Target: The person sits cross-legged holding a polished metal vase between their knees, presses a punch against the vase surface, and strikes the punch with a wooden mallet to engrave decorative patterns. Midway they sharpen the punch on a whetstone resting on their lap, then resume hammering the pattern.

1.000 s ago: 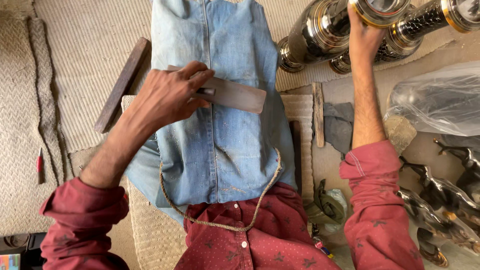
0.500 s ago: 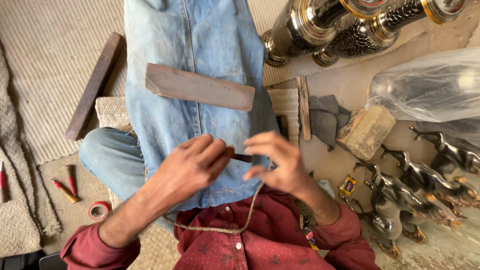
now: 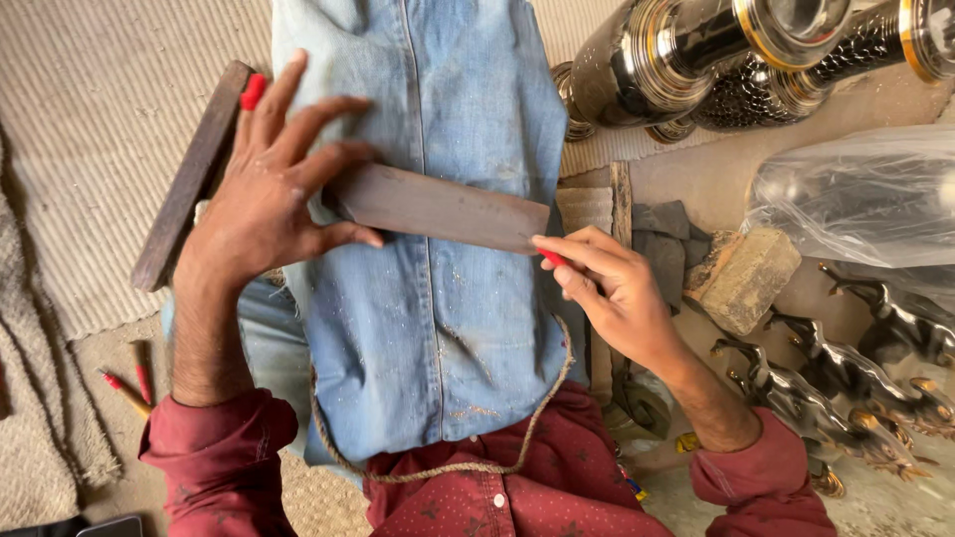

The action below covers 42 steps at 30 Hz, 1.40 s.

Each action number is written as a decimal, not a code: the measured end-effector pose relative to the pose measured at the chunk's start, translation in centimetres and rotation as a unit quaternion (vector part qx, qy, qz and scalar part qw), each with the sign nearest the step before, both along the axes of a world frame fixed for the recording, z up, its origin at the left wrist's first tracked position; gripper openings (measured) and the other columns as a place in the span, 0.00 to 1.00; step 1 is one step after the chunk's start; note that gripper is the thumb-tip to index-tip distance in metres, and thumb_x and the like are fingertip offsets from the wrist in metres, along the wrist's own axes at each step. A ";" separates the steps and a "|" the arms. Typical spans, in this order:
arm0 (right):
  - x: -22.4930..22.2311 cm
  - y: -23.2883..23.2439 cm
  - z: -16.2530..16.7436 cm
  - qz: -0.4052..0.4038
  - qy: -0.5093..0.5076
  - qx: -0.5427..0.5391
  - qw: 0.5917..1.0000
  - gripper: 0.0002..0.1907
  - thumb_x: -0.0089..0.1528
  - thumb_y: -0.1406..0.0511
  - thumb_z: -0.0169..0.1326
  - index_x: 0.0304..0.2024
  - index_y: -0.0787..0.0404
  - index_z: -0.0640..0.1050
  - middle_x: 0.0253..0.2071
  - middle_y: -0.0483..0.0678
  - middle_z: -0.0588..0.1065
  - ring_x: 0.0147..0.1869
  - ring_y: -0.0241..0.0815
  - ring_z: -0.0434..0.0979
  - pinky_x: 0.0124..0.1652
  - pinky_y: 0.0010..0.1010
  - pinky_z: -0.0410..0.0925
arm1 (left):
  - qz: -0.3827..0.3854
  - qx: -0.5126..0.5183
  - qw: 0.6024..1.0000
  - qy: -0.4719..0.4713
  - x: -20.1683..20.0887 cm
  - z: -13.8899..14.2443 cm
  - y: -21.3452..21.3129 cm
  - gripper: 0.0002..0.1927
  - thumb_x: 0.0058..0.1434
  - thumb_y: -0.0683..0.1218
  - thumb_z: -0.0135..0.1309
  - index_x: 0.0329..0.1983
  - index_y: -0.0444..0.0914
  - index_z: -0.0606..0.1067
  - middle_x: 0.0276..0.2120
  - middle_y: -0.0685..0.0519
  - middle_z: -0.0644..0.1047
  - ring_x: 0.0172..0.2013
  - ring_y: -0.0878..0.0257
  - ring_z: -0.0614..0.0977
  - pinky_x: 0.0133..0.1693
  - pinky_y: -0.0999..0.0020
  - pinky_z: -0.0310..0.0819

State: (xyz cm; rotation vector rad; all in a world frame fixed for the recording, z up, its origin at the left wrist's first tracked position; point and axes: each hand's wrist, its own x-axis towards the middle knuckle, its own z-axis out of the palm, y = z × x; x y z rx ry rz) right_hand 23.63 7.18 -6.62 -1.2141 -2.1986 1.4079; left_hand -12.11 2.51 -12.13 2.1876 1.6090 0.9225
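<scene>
A flat dark stone slab (image 3: 438,209) is seen lying across the denim-covered lap (image 3: 428,328), centre of frame. Its long axis runs from left to right, dipping slightly toward the right end.

The left hand (image 3: 269,199) is laid over the slab's left end, fingers spread apart and pressed flat; the thumb is extended along the slab's lower edge. A small red-tipped item (image 3: 253,91) is noted at the top of this hand, by the index finger; whether it is gripped cannot be told.

The right hand (image 3: 607,288) is placed at the slab's right end, lower right of it. Its fingers are pinched together on a small red tool (image 3: 550,259), whose tip is held right at the slab's right corner; contact cannot be confirmed. The right hand is the nearer to that end, and the slab extends away from it toward the left of frame.

Open length of slab is left between the two hands. Above and below the slab only denim is seen.

A second dark bar (image 3: 189,179) is noted at upper left, partly under the left hand, lying steeply tilted on the woven mat (image 3: 90,129). Metal vessels (image 3: 696,60) are grouped at upper right, a clear plastic bag (image 3: 856,199) at right, a tan block (image 3: 746,278) just right of the right hand, and red-tipped sticks (image 3: 129,383) at lower left.
</scene>
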 end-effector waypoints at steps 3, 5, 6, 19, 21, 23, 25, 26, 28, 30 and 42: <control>-0.9 0.8 0.2 0.029 -0.016 0.181 0.983 0.10 0.65 0.73 0.60 0.50 0.63 0.82 0.39 0.48 0.78 0.37 0.34 0.77 0.35 0.24 0.68 | -0.095 -0.031 0.992 -0.078 -0.9 -1.3 1.7 0.35 0.42 0.56 0.73 0.53 0.41 0.77 0.64 0.55 0.74 0.76 0.45 0.57 0.73 0.32 0.45; -1.5 1.1 0.3 0.018 -0.054 0.203 0.978 0.09 0.63 0.73 0.62 0.47 0.64 0.83 0.37 0.48 0.78 0.34 0.35 0.77 0.32 0.25 0.67 | -0.139 -0.073 0.975 -0.156 -1.4 -2.0 3.0 0.36 0.47 0.56 0.71 0.58 0.42 0.76 0.61 0.59 0.76 0.77 0.50 0.62 0.76 0.36 0.49; -1.7 1.2 0.3 0.014 -0.072 0.213 0.974 0.09 0.63 0.72 0.64 0.46 0.64 0.83 0.36 0.49 0.79 0.32 0.36 0.77 0.31 0.26 0.67 | -0.142 -0.060 0.976 -0.157 -1.5 -2.4 3.5 0.35 0.45 0.57 0.72 0.57 0.42 0.77 0.59 0.58 0.77 0.75 0.50 0.64 0.75 0.35 0.46; -1.3 1.0 1.6 0.152 -0.144 0.381 0.901 0.18 0.57 0.76 0.65 0.50 0.62 0.83 0.39 0.47 0.73 0.33 0.39 0.76 0.34 0.31 0.71 | -0.116 0.000 0.969 -0.218 -0.6 -5.1 4.3 0.38 0.43 0.64 0.72 0.53 0.41 0.78 0.53 0.52 0.79 0.66 0.55 0.74 0.69 0.35 0.48; -1.4 1.1 1.5 0.183 -0.146 0.419 0.877 0.19 0.56 0.76 0.65 0.50 0.62 0.82 0.40 0.48 0.72 0.35 0.43 0.76 0.34 0.33 0.71 | -0.112 0.017 0.970 -0.216 -0.4 -5.2 4.4 0.38 0.44 0.65 0.72 0.53 0.41 0.78 0.53 0.53 0.79 0.65 0.55 0.74 0.68 0.36 0.50; -1.4 1.2 1.2 0.196 -0.142 0.453 0.858 0.19 0.57 0.77 0.66 0.50 0.63 0.82 0.42 0.48 0.72 0.34 0.41 0.76 0.32 0.31 0.71 | -0.114 0.069 0.973 -0.186 -0.1 -5.5 4.6 0.39 0.45 0.66 0.73 0.55 0.41 0.79 0.51 0.56 0.81 0.66 0.56 0.75 0.71 0.36 0.49; -1.3 1.4 0.8 0.203 -0.144 0.484 0.839 0.19 0.57 0.77 0.66 0.50 0.63 0.82 0.43 0.48 0.73 0.34 0.41 0.76 0.30 0.31 0.70 | -0.112 0.080 0.973 -0.184 0.0 -5.8 4.7 0.39 0.45 0.67 0.72 0.55 0.41 0.79 0.50 0.57 0.81 0.66 0.56 0.75 0.70 0.37 0.50; -1.3 1.4 0.6 0.204 -0.147 0.497 0.830 0.19 0.57 0.77 0.66 0.50 0.63 0.82 0.43 0.48 0.73 0.33 0.41 0.75 0.30 0.31 0.70 | -0.111 0.084 0.973 -0.183 0.1 -5.9 4.6 0.39 0.45 0.67 0.72 0.54 0.42 0.79 0.49 0.57 0.81 0.65 0.57 0.75 0.69 0.37 0.51; -1.1 1.4 0.4 0.208 -0.154 0.511 0.820 0.19 0.57 0.77 0.66 0.51 0.63 0.82 0.43 0.47 0.73 0.32 0.40 0.74 0.29 0.31 0.69 | -0.113 0.069 0.973 -0.191 0.1 -6.1 4.5 0.39 0.47 0.68 0.72 0.55 0.41 0.79 0.50 0.57 0.81 0.65 0.56 0.75 0.67 0.39 0.53; -1.0 1.4 0.3 0.214 -0.159 0.511 0.817 0.20 0.56 0.77 0.66 0.51 0.63 0.82 0.42 0.47 0.73 0.32 0.39 0.74 0.28 0.30 0.68 | -0.112 0.061 0.972 -0.197 0.0 -6.2 4.5 0.38 0.47 0.68 0.72 0.55 0.42 0.79 0.50 0.57 0.81 0.65 0.56 0.75 0.67 0.40 0.54; -0.5 1.8 0.4 0.256 -0.186 0.519 0.794 0.20 0.55 0.73 0.64 0.51 0.64 0.83 0.40 0.44 0.75 0.31 0.37 0.71 0.26 0.28 0.66 | -0.102 0.079 0.972 -0.194 0.1 -6.4 4.6 0.38 0.46 0.68 0.72 0.54 0.42 0.80 0.52 0.55 0.80 0.64 0.56 0.77 0.68 0.41 0.54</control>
